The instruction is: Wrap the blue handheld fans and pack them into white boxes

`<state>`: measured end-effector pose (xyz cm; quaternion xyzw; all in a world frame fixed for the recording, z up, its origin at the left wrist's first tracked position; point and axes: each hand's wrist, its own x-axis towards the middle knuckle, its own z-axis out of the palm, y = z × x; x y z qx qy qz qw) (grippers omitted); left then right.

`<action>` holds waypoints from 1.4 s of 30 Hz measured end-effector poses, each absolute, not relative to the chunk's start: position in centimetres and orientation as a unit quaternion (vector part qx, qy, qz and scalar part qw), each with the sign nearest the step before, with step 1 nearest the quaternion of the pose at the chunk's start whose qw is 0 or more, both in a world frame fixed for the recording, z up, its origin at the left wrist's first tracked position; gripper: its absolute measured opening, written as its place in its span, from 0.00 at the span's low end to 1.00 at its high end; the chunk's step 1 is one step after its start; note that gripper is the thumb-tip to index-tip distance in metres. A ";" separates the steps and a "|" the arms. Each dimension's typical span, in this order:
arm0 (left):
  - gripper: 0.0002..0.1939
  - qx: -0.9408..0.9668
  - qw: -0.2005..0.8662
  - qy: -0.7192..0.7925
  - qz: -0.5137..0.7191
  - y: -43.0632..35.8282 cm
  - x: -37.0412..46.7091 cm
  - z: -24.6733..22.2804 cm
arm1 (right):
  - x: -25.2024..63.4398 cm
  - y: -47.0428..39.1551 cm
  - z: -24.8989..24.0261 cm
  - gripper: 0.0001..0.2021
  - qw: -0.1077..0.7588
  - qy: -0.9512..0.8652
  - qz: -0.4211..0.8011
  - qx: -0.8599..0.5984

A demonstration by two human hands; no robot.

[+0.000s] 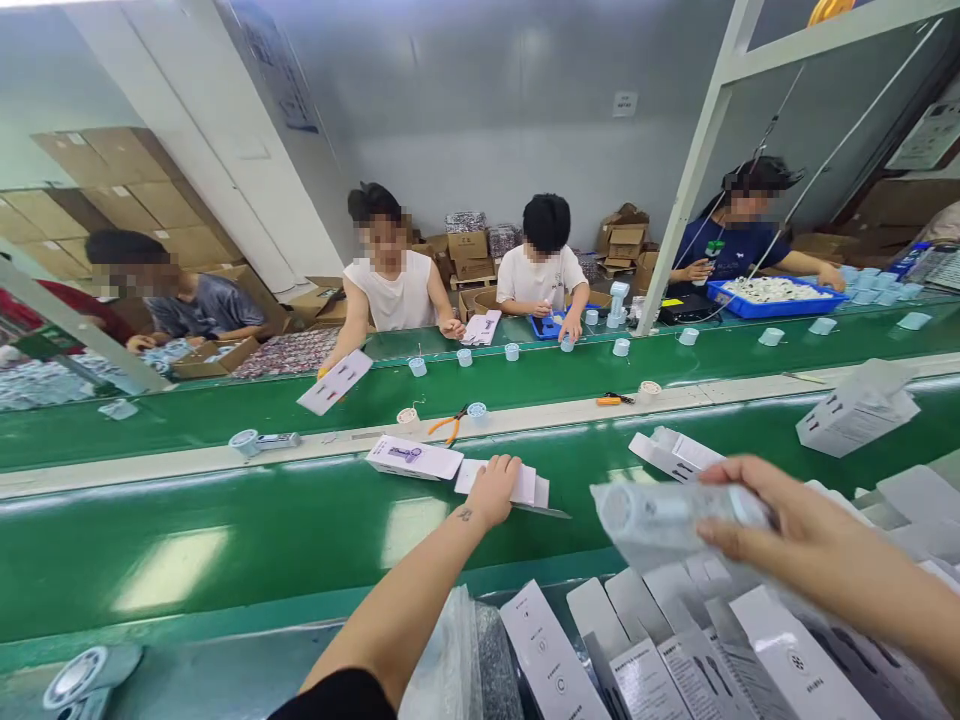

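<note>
My left hand [491, 490] is closed over a white carton [531, 486] with an open end flap, lying on the near green belt. Just left of it, touching or nearly so, is another white carton [415, 457] printed with a purple device. In the air to the right, my right hand [772, 515] grips a light-blue device with a round head [652, 510], wrapped in a clear plastic bag; motion blurs it slightly. Below that hand stand several open white cartons [652, 670], packed side by side. Clear plastic bags [446, 660] lie beside them.
White cartons [675, 455] [859, 408] sit farther right on the near belt [285, 530]. Orange-handled pliers [448, 427] and round parts rest on the pale divider [525, 415]. Beyond, several people work along a second belt [360, 400]. An unwrapped round-headed device [82, 680] lies at lower left.
</note>
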<state>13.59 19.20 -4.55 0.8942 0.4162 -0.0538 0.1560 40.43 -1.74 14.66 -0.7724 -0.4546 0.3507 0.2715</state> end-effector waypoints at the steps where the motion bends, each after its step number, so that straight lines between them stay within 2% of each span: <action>1: 0.38 0.895 0.165 0.414 -0.022 18.8 13.3 -4.4 | 41.3 0.4 15.3 0.22 0.266 -0.471 0.352 -0.764; 3: 0.38 0.886 0.218 0.404 0.067 18.1 13.1 -4.4 | 41.7 4.5 15.9 0.21 0.279 -0.498 0.380 -0.728; 6: 0.38 0.830 0.341 0.391 0.205 17.1 13.5 -5.6 | 39.9 9.4 14.6 0.19 0.293 -0.529 0.485 -0.632; 10: 0.35 0.780 0.401 0.406 0.258 16.0 13.7 -7.8 | 37.3 12.5 10.4 0.19 0.262 -0.521 0.578 -0.570; 14: 0.34 0.765 0.429 0.398 0.267 15.7 13.3 -8.2 | 38.2 14.1 8.6 0.16 0.244 -0.518 0.524 -0.631; 17: 0.34 0.771 0.437 0.395 0.241 16.1 14.0 -7.2 | 39.4 16.0 9.9 0.12 0.136 -0.574 0.435 -0.680; 19: 0.36 0.795 0.427 0.382 0.199 16.6 15.1 -6.3 | 39.2 17.8 11.1 0.13 0.045 -0.612 0.378 -0.693; 21: 0.38 0.809 0.419 0.379 0.165 17.3 16.2 -5.4 | 38.2 19.4 12.1 0.15 -0.006 -0.643 0.329 -0.692; 25: 0.36 0.799 0.407 0.412 0.159 18.2 17.3 -4.5 | 35.8 20.5 11.9 0.20 -0.025 -0.715 0.265 -0.647; 33: 0.29 0.729 0.408 0.490 0.247 16.0 14.9 -7.1 | 32.8 16.5 6.7 0.21 -0.041 -0.761 0.268 -0.590; 36: 0.29 0.692 0.388 0.549 0.262 15.1 14.9 -7.8 | 32.4 16.8 7.3 0.27 -0.006 -0.745 0.262 -0.614; 39: 0.30 0.632 0.328 0.656 0.251 14.0 16.4 -8.0 | 32.1 17.1 7.8 0.42 0.069 -0.646 0.236 -0.723; 42: 0.26 0.592 0.283 0.710 0.255 12.7 18.8 -8.0 | 30.6 16.3 5.8 0.60 0.125 -0.527 0.311 -0.781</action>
